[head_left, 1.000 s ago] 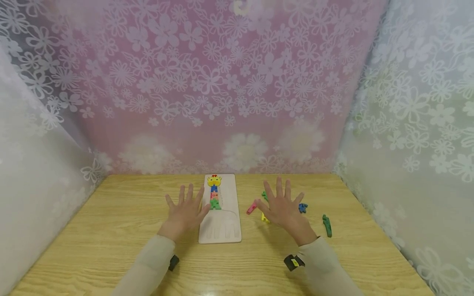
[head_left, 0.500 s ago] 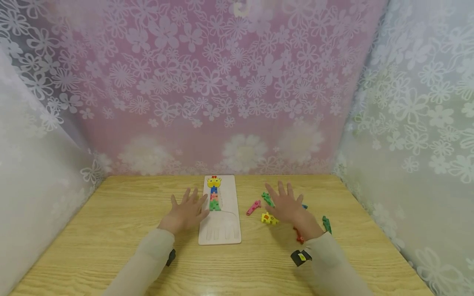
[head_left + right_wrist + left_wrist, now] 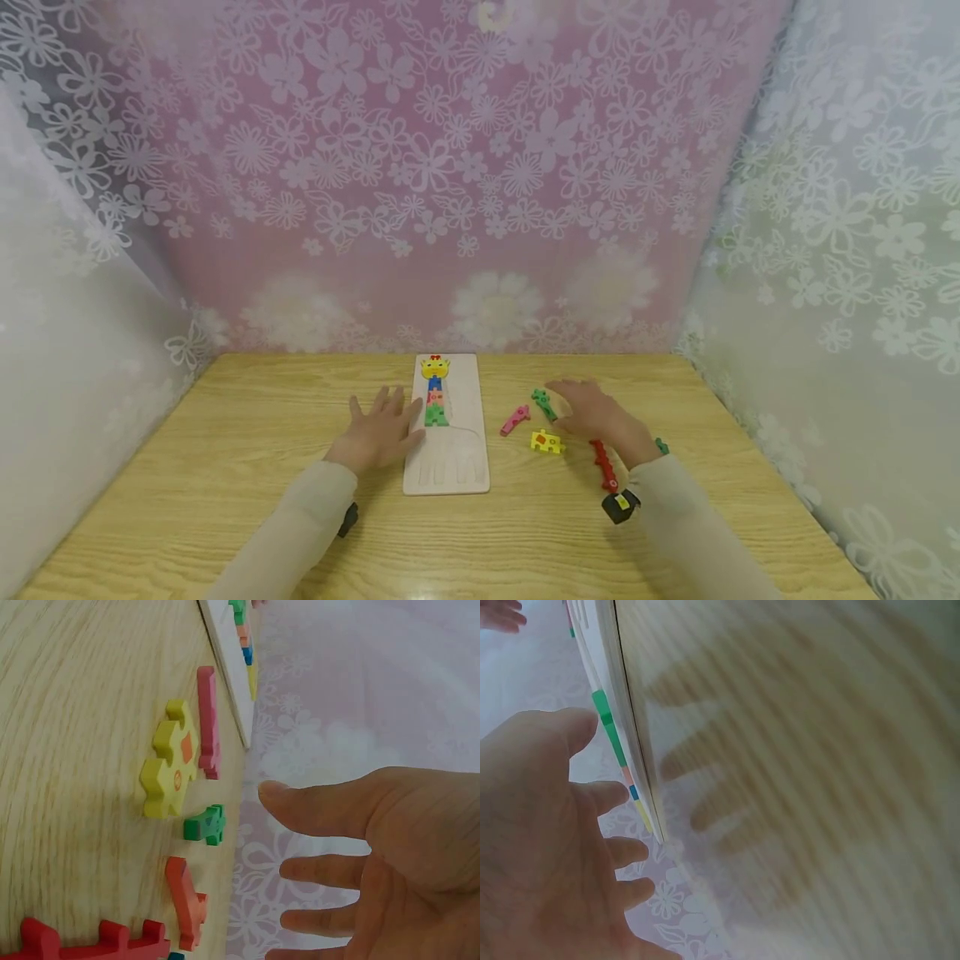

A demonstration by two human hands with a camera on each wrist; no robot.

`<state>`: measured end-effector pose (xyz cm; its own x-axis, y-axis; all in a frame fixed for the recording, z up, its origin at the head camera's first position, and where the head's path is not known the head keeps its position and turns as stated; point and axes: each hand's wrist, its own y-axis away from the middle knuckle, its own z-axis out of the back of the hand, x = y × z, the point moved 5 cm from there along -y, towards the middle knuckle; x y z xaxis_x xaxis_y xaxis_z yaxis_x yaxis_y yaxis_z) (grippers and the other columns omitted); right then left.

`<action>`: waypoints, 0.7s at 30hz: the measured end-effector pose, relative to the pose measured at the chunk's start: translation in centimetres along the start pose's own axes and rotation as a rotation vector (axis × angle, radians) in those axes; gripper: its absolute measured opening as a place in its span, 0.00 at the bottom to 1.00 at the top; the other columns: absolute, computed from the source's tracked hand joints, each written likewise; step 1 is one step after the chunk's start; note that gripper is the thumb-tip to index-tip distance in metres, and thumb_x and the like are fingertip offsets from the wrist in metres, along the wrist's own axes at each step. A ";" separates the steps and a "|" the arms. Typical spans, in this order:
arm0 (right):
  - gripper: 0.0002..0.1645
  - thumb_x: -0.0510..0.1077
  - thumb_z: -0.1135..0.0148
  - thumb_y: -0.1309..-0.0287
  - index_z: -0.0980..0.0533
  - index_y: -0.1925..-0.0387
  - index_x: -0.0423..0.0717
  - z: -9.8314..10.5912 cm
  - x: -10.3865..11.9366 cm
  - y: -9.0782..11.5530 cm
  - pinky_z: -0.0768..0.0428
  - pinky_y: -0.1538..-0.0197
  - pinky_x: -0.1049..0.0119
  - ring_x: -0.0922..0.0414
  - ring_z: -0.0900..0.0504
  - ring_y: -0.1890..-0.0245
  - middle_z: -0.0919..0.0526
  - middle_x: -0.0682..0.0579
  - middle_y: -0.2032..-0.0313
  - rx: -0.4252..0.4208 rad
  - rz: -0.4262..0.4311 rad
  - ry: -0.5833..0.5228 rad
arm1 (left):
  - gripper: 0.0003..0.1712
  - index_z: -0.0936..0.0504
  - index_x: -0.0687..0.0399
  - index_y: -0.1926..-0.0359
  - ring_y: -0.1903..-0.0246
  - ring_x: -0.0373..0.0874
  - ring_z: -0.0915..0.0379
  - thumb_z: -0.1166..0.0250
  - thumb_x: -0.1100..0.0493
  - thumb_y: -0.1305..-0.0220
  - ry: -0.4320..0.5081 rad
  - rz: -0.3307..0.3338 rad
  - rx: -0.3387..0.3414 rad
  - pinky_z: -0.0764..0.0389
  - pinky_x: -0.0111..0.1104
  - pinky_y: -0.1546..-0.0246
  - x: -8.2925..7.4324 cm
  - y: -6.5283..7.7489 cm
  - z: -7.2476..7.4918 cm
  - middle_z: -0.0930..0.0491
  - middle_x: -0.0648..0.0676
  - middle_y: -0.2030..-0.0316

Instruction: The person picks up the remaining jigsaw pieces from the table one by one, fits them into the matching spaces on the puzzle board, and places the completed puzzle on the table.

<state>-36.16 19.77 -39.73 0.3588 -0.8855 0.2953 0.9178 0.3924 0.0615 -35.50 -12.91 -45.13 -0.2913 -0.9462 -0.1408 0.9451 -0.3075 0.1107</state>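
Observation:
A white puzzle board (image 3: 467,446) holds a yellow giraffe head (image 3: 435,367) with blue, pink and green neck pieces under it. My left hand (image 3: 375,437) hovers over the board's left edge, fingers spread and holding nothing. To the right, my right hand (image 3: 596,415) hangs above loose puzzle pieces; in the right wrist view its thumb and fingers reach out apart from them. Nearest it lie a green piece (image 3: 545,406), a yellow piece (image 3: 547,442) and a red piece (image 3: 604,467). An orange-red piece (image 3: 186,904) shows in the right wrist view only.
Left of the green piece lies a pink piece (image 3: 515,421). A dark green piece (image 3: 662,446) is partly hidden by the right forearm. Behind the wooden table (image 3: 247,467) hangs a pink floral curtain (image 3: 465,208), with pale curtains at both sides.
My right hand has come down and turned its fingers leftward, uncovering the yellow, green and red pieces. The left hand has lowered slightly and shifted a little to the right.

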 end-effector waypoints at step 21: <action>0.27 0.43 0.30 0.36 0.21 0.37 0.40 -1.2 0.6 -1.5 0.23 0.34 0.39 0.35 0.24 0.34 0.19 0.38 0.36 -0.008 0.076 0.020 | 0.38 0.44 0.44 0.18 0.18 0.65 0.59 0.56 0.35 0.21 -0.048 -0.010 0.043 0.59 0.78 0.30 -0.3 -0.6 0.0 0.52 0.63 0.18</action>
<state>-37.15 18.39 -40.79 0.4303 -0.8582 0.2799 0.8892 0.4564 0.0324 -36.01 -12.48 -45.13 -0.3089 -0.9463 -0.0951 0.9351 -0.3204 0.1514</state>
